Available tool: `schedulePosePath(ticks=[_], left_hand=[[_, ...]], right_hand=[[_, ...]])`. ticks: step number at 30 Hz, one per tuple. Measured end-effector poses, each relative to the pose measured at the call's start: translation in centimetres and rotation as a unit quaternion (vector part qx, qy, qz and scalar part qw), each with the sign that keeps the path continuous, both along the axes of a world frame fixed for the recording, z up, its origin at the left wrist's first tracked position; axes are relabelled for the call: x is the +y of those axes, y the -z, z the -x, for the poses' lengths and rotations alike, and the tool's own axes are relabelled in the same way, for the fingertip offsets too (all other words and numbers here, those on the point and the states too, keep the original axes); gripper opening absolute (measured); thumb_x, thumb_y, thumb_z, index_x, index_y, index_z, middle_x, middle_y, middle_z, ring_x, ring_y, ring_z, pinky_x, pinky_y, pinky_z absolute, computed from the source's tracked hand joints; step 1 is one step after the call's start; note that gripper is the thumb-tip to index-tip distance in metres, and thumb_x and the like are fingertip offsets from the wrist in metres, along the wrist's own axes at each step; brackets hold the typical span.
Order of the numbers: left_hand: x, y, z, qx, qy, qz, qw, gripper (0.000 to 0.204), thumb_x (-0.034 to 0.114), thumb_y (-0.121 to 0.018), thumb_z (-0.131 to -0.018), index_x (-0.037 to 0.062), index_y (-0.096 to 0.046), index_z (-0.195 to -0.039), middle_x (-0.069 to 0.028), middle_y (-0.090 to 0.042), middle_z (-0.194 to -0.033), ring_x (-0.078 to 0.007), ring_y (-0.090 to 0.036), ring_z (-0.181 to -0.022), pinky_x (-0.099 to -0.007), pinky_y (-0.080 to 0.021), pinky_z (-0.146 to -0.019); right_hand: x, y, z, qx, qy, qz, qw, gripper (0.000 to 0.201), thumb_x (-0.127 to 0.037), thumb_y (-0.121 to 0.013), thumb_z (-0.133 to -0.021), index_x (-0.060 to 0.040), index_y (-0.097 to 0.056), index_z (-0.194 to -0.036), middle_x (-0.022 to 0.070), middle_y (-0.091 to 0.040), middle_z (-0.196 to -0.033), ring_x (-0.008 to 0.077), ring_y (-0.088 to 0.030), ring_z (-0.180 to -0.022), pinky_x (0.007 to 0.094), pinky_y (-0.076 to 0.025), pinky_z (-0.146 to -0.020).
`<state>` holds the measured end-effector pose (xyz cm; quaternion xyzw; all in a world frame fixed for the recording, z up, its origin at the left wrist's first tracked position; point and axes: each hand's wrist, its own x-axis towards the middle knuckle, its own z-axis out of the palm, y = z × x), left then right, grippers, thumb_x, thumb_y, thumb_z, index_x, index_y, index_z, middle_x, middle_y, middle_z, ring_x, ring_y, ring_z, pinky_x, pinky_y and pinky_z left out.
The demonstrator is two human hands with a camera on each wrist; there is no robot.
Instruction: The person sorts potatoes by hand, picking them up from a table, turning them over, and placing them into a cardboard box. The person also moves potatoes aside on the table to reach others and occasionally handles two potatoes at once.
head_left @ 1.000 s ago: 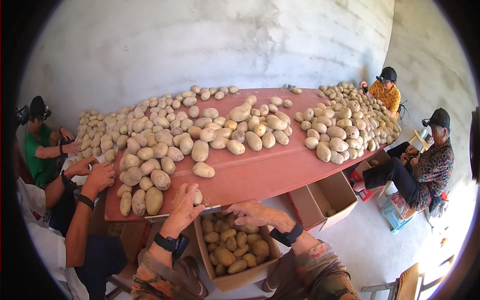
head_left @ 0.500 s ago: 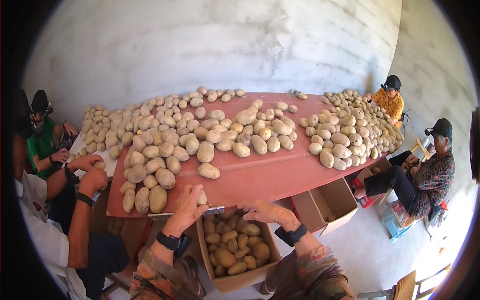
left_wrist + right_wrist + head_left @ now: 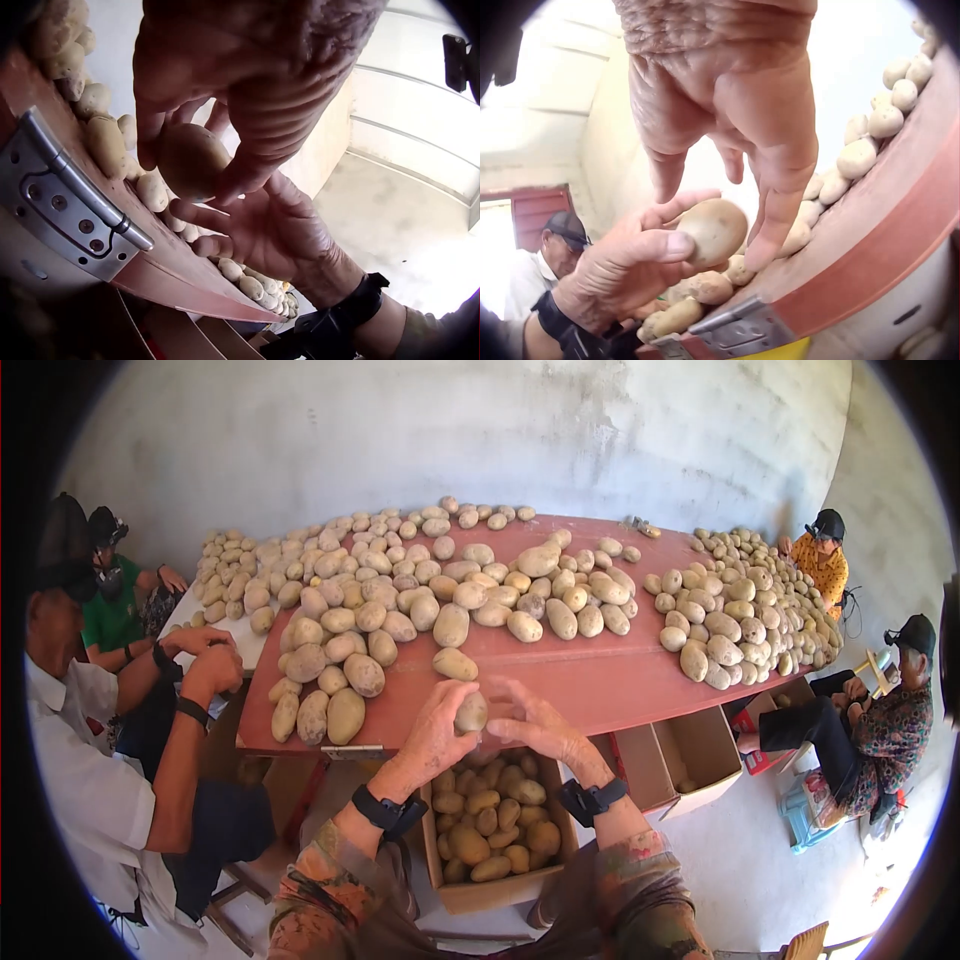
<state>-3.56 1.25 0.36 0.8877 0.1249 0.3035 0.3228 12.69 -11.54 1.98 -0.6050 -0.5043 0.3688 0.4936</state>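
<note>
My left hand [image 3: 432, 732] grips a single potato [image 3: 471, 714] between thumb and fingers, above the table's front edge. That potato [image 3: 714, 232] is pale and smooth, with a few small dark specks in the right wrist view. Facing it from the right is my right hand [image 3: 538, 728], its fingers spread and loosely bent, with nothing held in it. In the left wrist view the right palm [image 3: 274, 232] shows just beyond the held potato. Below both hands stands a cardboard box [image 3: 505, 895] full of potatoes. Many more potatoes [image 3: 451, 627] lie across the red tabletop [image 3: 420, 705].
A second heap of potatoes [image 3: 735, 615] covers the table's right end. Another cardboard box [image 3: 695, 755] stands under the front edge at right. A metal hinge [image 3: 79, 202] sits on the table edge. One person [image 3: 110, 760] sits close at my left; others sit around the table.
My left hand has lifted the potato from beside the table edge and moved right. My right hand has come up towards it, fingers spreading. The head view has also shifted a little.
</note>
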Motion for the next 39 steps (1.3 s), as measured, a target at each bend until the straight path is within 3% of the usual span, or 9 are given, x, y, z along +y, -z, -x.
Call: schedulePosePath(ticks=[1,4,7,14,19,30,33,36,39], left_hand=[[-0.3,-0.3,-0.1,0.002,0.006,-0.006,1.0,0.064,0.003,-0.073,-0.074,0.0036,-0.048,-0.132,-0.0143,-0.051,-0.126,-0.0312,-0.052,-0.122,-0.0398,-0.048,-0.097],[-0.1,1.5,-0.9,-0.06,0.076,0.098,0.991,0.062,0.0,-0.068,-0.078,0.0035,-0.046,-0.135,-0.0129,-0.049,-0.133,-0.0265,-0.05,-0.126,-0.0384,-0.048,-0.099],[0.1,0.5,-0.3,-0.087,0.129,0.269,0.951,0.056,-0.002,-0.06,-0.082,0.0024,-0.047,-0.136,-0.0125,-0.05,-0.134,-0.0218,-0.05,-0.127,-0.0358,-0.048,-0.099],[3.6,1.1,1.8,-0.018,-0.038,0.257,0.965,0.037,0.001,-0.054,-0.086,-0.0007,-0.059,-0.123,-0.0089,-0.064,-0.11,-0.0167,-0.059,-0.106,-0.031,-0.051,-0.088],[3.4,0.8,2.2,0.005,-0.035,0.232,0.972,0.031,0.005,-0.055,-0.089,-0.0008,-0.061,-0.119,-0.0075,-0.064,-0.106,-0.0139,-0.06,-0.098,-0.0289,-0.052,-0.081],[3.6,1.0,2.1,0.023,-0.032,0.214,0.976,0.03,0.008,-0.056,-0.089,-0.0027,-0.061,-0.117,-0.0049,-0.061,-0.101,-0.0114,-0.058,-0.091,-0.028,-0.051,-0.079],[3.6,1.5,2.0,-0.004,-0.055,0.214,0.975,0.032,0.012,-0.06,-0.084,-0.001,-0.065,-0.114,-0.0146,-0.069,-0.099,-0.0221,-0.065,-0.092,-0.0349,-0.05,-0.08],[3.5,1.3,2.0,0.023,-0.035,0.216,0.976,0.03,0.009,-0.056,-0.089,-0.0024,-0.061,-0.117,-0.0046,-0.062,-0.101,-0.0111,-0.059,-0.088,-0.0277,-0.051,-0.078],[3.3,1.1,2.0,0.047,-0.043,0.202,0.977,0.03,0.009,-0.056,-0.089,-0.0022,-0.061,-0.117,-0.0049,-0.063,-0.101,-0.011,-0.059,-0.087,-0.0276,-0.051,-0.078]], right_hand=[[0.5,-0.6,0.4,0.079,-0.008,-0.005,0.997,0.065,-0.027,-0.071,-0.086,-0.0128,-0.043,-0.143,0.0185,-0.06,-0.121,0.0221,-0.059,-0.115,0.0381,-0.054,-0.085],[2.4,1.5,-0.3,-0.06,0.009,-0.055,0.997,0.067,-0.029,-0.074,-0.083,-0.0114,-0.045,-0.14,0.0156,-0.064,-0.113,0.0211,-0.062,-0.109,0.0362,-0.054,-0.083],[2.7,1.1,-0.3,0.011,0.003,0.019,1.0,0.065,-0.03,-0.076,-0.081,-0.0094,-0.049,-0.136,0.0138,-0.066,-0.107,0.0229,-0.065,-0.101,0.0367,-0.054,-0.084],[2.4,1.8,-0.1,-0.16,-0.001,0.099,0.982,0.042,-0.029,-0.074,-0.083,-0.0057,-0.064,-0.116,0.0112,-0.068,-0.093,0.0192,-0.065,-0.09,0.0339,-0.053,-0.081],[2.3,1.0,1.8,-0.129,-0.066,0.077,0.986,0.04,-0.031,-0.074,-0.079,-0.0044,-0.066,-0.108,0.0161,-0.069,-0.093,0.0297,-0.067,-0.087,0.0397,-0.052,-0.079],[1.4,0.8,3.2,-0.194,-0.166,0.099,0.962,0.043,-0.018,-0.076,-0.078,-0.0055,-0.064,-0.117,0.0168,-0.068,-0.106,0.0299,-0.064,-0.101,0.0393,-0.051,-0.088],[1.1,1.2,2.8,-0.141,-0.153,0.04,0.977,0.041,-0.013,-0.074,-0.08,-0.0048,-0.063,-0.119,0.0166,-0.067,-0.111,0.0288,-0.065,-0.102,0.039,-0.052,-0.089],[0.9,0.9,2.4,-0.121,-0.128,0.04,0.984,0.038,-0.009,-0.072,-0.082,-0.003,-0.063,-0.118,0.0157,-0.068,-0.111,0.0271,-0.067,-0.1,0.0387,-0.053,-0.088],[0.9,0.7,1.7,-0.138,-0.117,0.062,0.982,0.036,-0.01,-0.072,-0.082,-0.002,-0.063,-0.116,0.0149,-0.07,-0.106,0.0261,-0.068,-0.096,0.0383,-0.054,-0.086]])
